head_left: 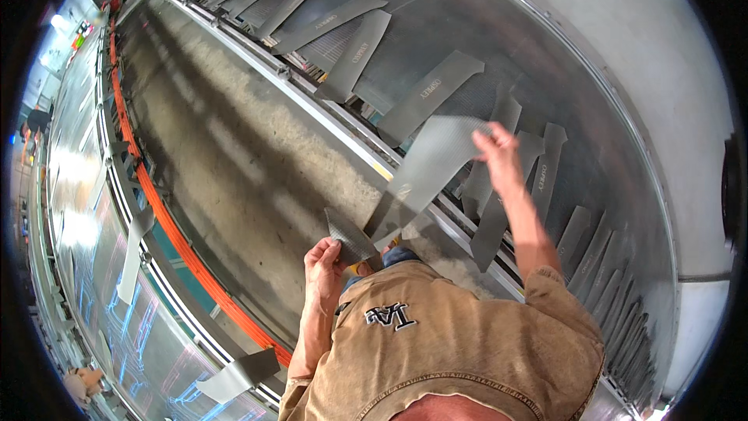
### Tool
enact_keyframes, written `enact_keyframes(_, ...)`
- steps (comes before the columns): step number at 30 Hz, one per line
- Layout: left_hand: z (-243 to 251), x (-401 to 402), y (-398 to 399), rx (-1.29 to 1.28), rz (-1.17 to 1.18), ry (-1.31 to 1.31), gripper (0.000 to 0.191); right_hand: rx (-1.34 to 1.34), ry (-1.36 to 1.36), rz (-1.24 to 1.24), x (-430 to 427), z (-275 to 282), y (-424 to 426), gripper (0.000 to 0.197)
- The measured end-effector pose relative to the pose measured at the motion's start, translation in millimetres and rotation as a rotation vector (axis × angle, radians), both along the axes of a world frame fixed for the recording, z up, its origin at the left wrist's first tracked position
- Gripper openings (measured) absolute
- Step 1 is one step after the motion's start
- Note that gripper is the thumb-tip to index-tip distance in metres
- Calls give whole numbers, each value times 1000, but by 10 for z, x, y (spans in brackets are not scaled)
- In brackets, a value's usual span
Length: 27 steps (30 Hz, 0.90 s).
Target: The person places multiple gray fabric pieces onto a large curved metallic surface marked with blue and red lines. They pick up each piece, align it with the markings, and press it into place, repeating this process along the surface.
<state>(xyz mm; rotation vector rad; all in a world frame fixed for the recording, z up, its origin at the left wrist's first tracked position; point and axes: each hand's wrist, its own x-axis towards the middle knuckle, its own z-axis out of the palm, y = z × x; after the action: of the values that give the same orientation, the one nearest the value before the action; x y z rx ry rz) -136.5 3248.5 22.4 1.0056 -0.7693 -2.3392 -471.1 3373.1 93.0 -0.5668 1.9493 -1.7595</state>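
My left hand (324, 263) pinches the edge of a dark grey textured flexible piece (352, 240) in front of my waist. In my right hand (498, 152), the thumb and fingers grip the upper corner of a long grey flexible strip (432, 158). That strip hangs at a slant past the table edge, its lower end near my left hand's piece. I cannot tell whether the two are joined. Beneath my raised right hand lie more grey strips, including a dark one (489, 234) overhanging the table rail. Another strip (432, 96) bears printed writing.
A long metal-topped table (613, 175) with many overlapping strips runs along my right. On the left stands a second shiny table (169, 333), with orange cables (175, 234) along its side and strips draped over its edge. Concrete floor (234, 158) lies between. A person (38, 120) is far left.
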Motion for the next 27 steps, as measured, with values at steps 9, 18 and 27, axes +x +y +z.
enact_keyframes(9,83,-167,-236,-29,54,-88,8,183,-75,-408,-2088,-814,-54,41)
enact_keyframes(18,318,-565,-435,-78,185,-158,6,252,342,256,-899,-702,-897,42)
enact_keyframes(27,575,-842,-660,-19,245,-37,15,-83,548,849,1008,-398,-1313,49)
